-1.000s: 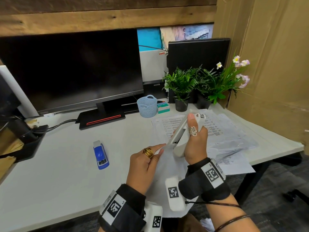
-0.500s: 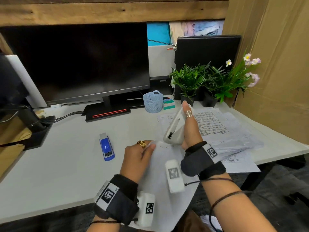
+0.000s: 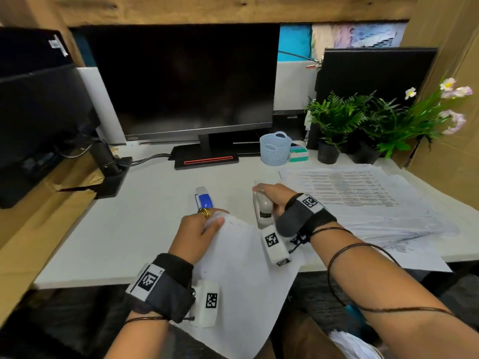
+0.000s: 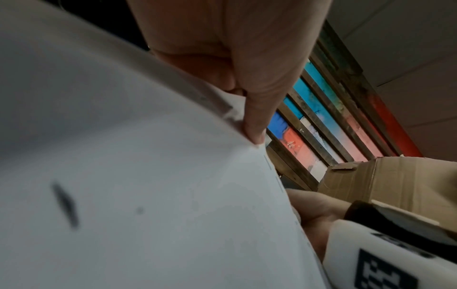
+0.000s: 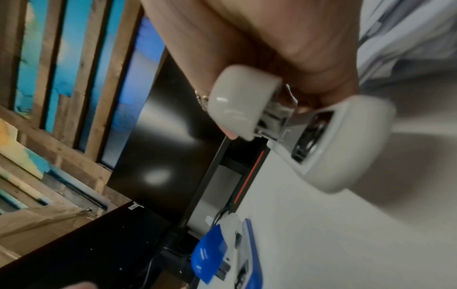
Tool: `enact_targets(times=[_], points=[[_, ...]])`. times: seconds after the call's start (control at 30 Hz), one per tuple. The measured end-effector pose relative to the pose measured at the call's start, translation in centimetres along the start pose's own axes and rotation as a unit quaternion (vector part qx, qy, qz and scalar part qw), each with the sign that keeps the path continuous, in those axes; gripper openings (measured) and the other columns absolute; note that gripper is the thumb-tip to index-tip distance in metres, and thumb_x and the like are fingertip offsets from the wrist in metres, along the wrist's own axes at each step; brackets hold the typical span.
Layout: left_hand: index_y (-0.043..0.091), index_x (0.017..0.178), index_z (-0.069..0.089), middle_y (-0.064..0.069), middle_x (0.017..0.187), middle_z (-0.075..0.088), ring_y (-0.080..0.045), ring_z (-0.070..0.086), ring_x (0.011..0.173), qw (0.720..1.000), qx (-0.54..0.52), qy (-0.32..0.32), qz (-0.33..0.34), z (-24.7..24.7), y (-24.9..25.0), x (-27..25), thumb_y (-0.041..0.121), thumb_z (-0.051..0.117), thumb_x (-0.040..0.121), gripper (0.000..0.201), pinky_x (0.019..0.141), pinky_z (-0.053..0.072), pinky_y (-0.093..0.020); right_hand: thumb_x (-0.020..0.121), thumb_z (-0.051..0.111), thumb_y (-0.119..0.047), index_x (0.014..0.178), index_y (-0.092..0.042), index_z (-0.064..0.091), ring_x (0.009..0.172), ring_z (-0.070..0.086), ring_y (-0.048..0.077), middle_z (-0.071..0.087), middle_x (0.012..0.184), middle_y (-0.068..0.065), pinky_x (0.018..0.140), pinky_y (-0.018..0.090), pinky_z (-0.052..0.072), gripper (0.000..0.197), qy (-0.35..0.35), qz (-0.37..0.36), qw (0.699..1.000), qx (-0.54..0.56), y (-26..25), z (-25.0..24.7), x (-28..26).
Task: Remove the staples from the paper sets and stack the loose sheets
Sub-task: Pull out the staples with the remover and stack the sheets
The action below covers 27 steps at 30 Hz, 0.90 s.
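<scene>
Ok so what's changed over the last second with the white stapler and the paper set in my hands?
The right hand has brought the white stapler down from chest height, away from the paper set, onto the desk; it still grips it. The left hand keeps pinching the set's top corner and has dropped slightly. The blue stapler and the loose sheets lie as before.

White stapler: smooth glossy plastic shell, shiny bare metal inside. Blue stapler: glossy blue and white plastic. Paper set: thin matt white paper. Desk: smooth matt white top. Monitor: glossy dark screen. Basket: perforated pale blue plastic. Wall planks: rough wood. Box: matt cardboard.
</scene>
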<state>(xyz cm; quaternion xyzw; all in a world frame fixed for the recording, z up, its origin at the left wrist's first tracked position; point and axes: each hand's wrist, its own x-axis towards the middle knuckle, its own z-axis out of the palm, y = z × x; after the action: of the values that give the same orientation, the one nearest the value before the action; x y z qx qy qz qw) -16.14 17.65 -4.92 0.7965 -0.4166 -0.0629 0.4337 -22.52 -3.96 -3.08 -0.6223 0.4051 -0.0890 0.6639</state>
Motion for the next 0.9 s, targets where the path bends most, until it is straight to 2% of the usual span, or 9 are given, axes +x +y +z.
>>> enact_targets(times=[0.13, 0.23, 0.47, 0.57, 0.67, 0.73, 0.77, 0.83, 0.9], points=[[0.017, 0.107, 0.069, 0.001, 0.092, 0.067, -0.011, 0.061, 0.089, 1.000, 0.000, 0.006, 0.001, -1.1, -0.3, -1.3, 0.021, 0.055, 0.093, 0.020, 0.075, 0.039, -0.002, 0.089, 0.061, -0.034, 0.128, 0.004, 0.046, 0.103, 0.057, 0.033, 0.056, 0.123, 0.021, 0.091, 0.040, 0.048, 0.056, 0.017, -0.006, 0.996, -0.087, 0.4, 1.4, 0.0], [0.013, 0.108, 0.067, -0.006, 0.097, 0.068, -0.018, 0.062, 0.093, 1.000, 0.009, -0.001, -0.017, -1.2, -0.8, -1.6, 0.024, 0.054, 0.093, 0.022, 0.085, 0.047, -0.023, 0.094, 0.051, -0.039, 0.131, 0.006, 0.043, 0.112, 0.053, 0.033, 0.051, 0.130, 0.021, 0.085, 0.031, 0.041, 0.059, 0.027, -0.024, 0.981, -0.192, 0.4, 1.9, 0.4], [0.012, 0.112, 0.067, -0.007, 0.104, 0.067, -0.019, 0.062, 0.098, 0.999, 0.016, -0.009, -0.036, -1.1, -1.3, -1.7, 0.021, 0.053, 0.093, 0.025, 0.087, 0.045, -0.024, 0.095, 0.045, -0.044, 0.136, 0.004, 0.038, 0.127, 0.044, 0.035, 0.043, 0.141, 0.020, 0.106, 0.038, 0.036, 0.064, 0.039, -0.021, 0.932, -0.359, -0.1, 2.4, 0.9], [0.010, 0.108, 0.068, -0.009, 0.100, 0.067, -0.021, 0.062, 0.096, 0.999, 0.011, -0.007, -0.042, -0.8, -1.6, -1.5, 0.021, 0.053, 0.093, 0.024, 0.088, 0.047, -0.027, 0.094, 0.043, -0.052, 0.137, 0.002, 0.038, 0.127, 0.043, 0.034, 0.043, 0.141, 0.019, 0.104, 0.038, 0.034, 0.070, 0.031, -0.026, 0.921, -0.387, -0.7, 2.0, 0.3], [0.004, 0.095, 0.068, -0.013, 0.093, 0.068, -0.025, 0.063, 0.088, 0.999, -0.029, 0.014, -0.030, -0.7, -1.0, -1.7, 0.035, 0.053, 0.090, 0.035, 0.077, 0.046, -0.027, 0.094, 0.036, -0.057, 0.127, -0.004, 0.052, 0.122, 0.047, 0.031, 0.051, 0.134, 0.015, 0.101, 0.038, 0.036, 0.065, 0.055, -0.118, 0.897, -0.422, -1.6, 0.9, -1.8], [0.008, 0.092, 0.069, -0.015, 0.088, 0.068, -0.024, 0.064, 0.084, 0.998, -0.051, 0.039, -0.009, -0.8, -0.3, -1.8, 0.049, 0.048, 0.083, 0.047, 0.075, 0.047, -0.027, 0.092, 0.042, -0.055, 0.117, -0.008, 0.060, 0.114, 0.052, 0.026, 0.059, 0.123, 0.009, 0.094, 0.035, 0.039, 0.056, 0.022, -0.199, 0.902, -0.382, -1.9, 0.1, -4.9], [0.012, 0.091, 0.069, -0.015, 0.086, 0.068, -0.021, 0.064, 0.082, 0.997, -0.063, 0.053, 0.002, -0.8, 0.3, -1.7, 0.047, 0.049, 0.085, 0.041, 0.075, 0.047, -0.025, 0.090, 0.048, -0.053, 0.110, -0.011, 0.064, 0.108, 0.056, 0.021, 0.063, 0.116, 0.006, 0.089, 0.031, 0.041, 0.049, -0.025, -0.224, 0.909, -0.350, -1.9, -0.3, -6.6], [0.025, 0.091, 0.068, -0.007, 0.083, 0.069, -0.006, 0.062, 0.078, 0.992, -0.090, 0.085, 0.028, -0.5, 1.7, -1.4, 0.029, 0.053, 0.092, 0.015, 0.071, 0.044, -0.011, 0.083, 0.065, -0.041, 0.098, -0.017, 0.067, 0.093, 0.060, 0.011, 0.068, 0.103, -0.001, 0.082, 0.025, 0.046, 0.028, -0.121, -0.255, 0.900, -0.332, -1.3, -1.1, -9.6], [0.029, 0.092, 0.065, 0.004, 0.084, 0.067, 0.003, 0.059, 0.075, 0.987, -0.106, 0.107, 0.059, 0.1, 3.4, -1.2, 0.019, 0.054, 0.094, 0.016, 0.068, 0.039, -0.002, 0.077, 0.076, -0.027, 0.094, -0.020, 0.068, 0.084, 0.062, 0.009, 0.069, 0.093, -0.004, 0.078, 0.022, 0.048, 0.020, -0.118, -0.312, 0.882, -0.332, 0.1, -1.7, -10.9]])
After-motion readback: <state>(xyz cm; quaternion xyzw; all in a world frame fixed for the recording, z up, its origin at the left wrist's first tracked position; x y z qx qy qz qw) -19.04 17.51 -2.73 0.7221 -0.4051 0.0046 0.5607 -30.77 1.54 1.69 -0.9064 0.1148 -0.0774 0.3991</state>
